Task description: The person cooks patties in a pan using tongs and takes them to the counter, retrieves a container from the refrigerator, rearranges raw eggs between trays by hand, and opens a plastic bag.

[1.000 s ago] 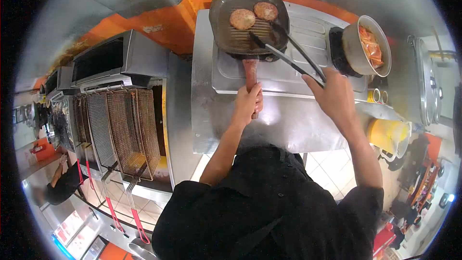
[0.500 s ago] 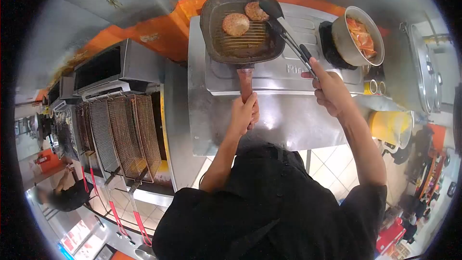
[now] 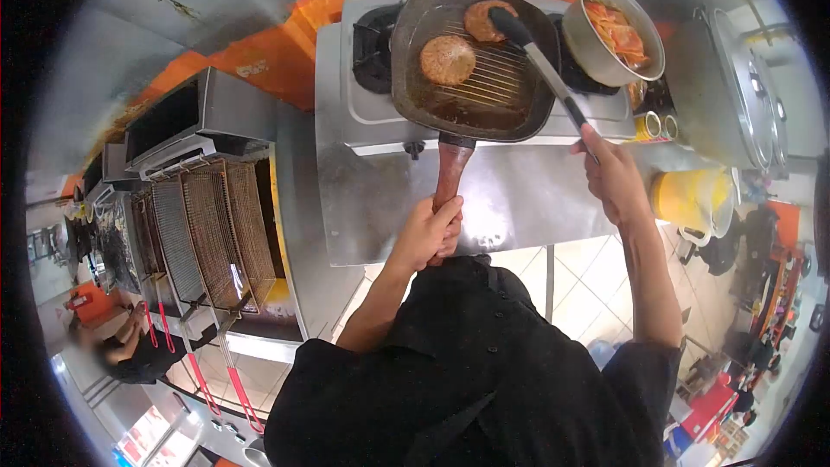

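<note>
My left hand (image 3: 429, 233) is wrapped round the brown handle of a square grill pan (image 3: 497, 117), tilted over the stove. Inside it are two browned burger patties: one patty (image 3: 448, 60) lies flat on the ridges, and the farther patty (image 3: 481, 22) leans near the pan's back wall. In my right hand (image 3: 614, 177) is a pair of tongs (image 3: 546, 69) with black tips and metal arms. The tips touch the farther patty and cover its right side; whether they pinch it I cannot tell.
A gas stove (image 3: 333, 91) has a burner (image 3: 374, 47) showing left of the pan. A pot (image 3: 635, 76) of reddish food stands at the right, with a yellow-filled jug (image 3: 687, 199) below. Fryer baskets (image 3: 207, 233) hang at the left. Another person (image 3: 130, 350) is far left.
The pan has come off the left burner and moved right across the stove, tilting. The tongs' arms have come together, their tips still at the farther patty.
</note>
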A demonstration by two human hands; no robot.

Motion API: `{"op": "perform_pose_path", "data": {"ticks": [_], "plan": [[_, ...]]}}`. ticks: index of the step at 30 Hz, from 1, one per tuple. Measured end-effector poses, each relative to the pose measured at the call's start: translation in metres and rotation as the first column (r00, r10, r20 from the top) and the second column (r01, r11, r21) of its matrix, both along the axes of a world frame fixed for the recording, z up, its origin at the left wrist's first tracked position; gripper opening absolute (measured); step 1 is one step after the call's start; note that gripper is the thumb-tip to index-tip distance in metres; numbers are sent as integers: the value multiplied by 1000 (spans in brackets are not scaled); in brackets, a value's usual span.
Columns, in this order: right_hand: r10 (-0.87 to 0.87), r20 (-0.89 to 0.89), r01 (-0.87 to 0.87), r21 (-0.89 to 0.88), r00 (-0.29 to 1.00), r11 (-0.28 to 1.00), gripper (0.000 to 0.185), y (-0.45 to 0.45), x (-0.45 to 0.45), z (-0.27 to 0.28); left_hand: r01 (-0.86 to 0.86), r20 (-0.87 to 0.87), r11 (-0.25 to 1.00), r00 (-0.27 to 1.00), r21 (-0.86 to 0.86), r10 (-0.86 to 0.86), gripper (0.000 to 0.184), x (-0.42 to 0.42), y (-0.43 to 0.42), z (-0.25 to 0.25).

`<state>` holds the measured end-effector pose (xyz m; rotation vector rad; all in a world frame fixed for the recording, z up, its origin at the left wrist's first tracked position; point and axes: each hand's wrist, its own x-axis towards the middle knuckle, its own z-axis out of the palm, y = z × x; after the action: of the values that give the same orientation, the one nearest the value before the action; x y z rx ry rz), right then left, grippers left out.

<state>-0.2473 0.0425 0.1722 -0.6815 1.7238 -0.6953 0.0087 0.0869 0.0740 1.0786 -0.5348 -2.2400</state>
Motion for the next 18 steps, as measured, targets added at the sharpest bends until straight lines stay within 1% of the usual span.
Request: {"op": "perform_pose_path", "data": {"ticks": [2, 4, 6, 7, 8, 10, 12, 14, 15, 17, 18], "plan": [[-26, -13, 25, -75, 1000, 997, 42, 26, -16, 9, 38, 12, 999, 999, -13, -38, 27, -6, 12, 2], [-49, -37, 46, -83, 998, 996, 41, 52, -24, 22, 78, 23, 997, 997, -28, -78, 27, -13, 23, 6], [-20, -15, 19, -53, 1000, 998, 41, 80, -34, 32, 149, 34, 989, 988, -23, -148, 26, -19, 36, 14], [-10, 36, 11, -21, 999, 1000, 40, 95, -40, 33, 162, 32, 986, 986, -23, -162, 26, -23, 43, 16], [-25, 35, 26, -20, 999, 999, 40, 108, -45, 34, 197, 43, 980, 980, -14, -196, 26, -27, 50, 18], [26, -11, -26, 47, 1000, 999, 38, 135, -53, 37, 249, 53, 969, 967, -2, -248, 25, -37, 68, 21], [2, -2, -2, 30, 1000, 1000, 37, 166, -67, 34, 310, 54, 951, 949, -4, -310, 25, -48, 88, 25], [11, -101, -5, 53, 995, 999, 39, 199, -79, 37, 350, 65, 937, 935, 10, -350, 24, -64, 110, 31], [-13, -97, 18, 51, 995, 999, 39, 219, -86, 39, 372, 74, 928, 925, 23, -372, 24, -72, 121, 32], [-19, -242, 17, -11, 970, 1000, 42, 266, -99, 45, 416, 85, 909, 906, 6, -415, 24, -91, 148, 29], [-44, -241, 44, -5, 970, 999, 42, 290, -105, 49, 435, 87, 900, 897, -2, -433, 24, -101, 165, 27]]}}
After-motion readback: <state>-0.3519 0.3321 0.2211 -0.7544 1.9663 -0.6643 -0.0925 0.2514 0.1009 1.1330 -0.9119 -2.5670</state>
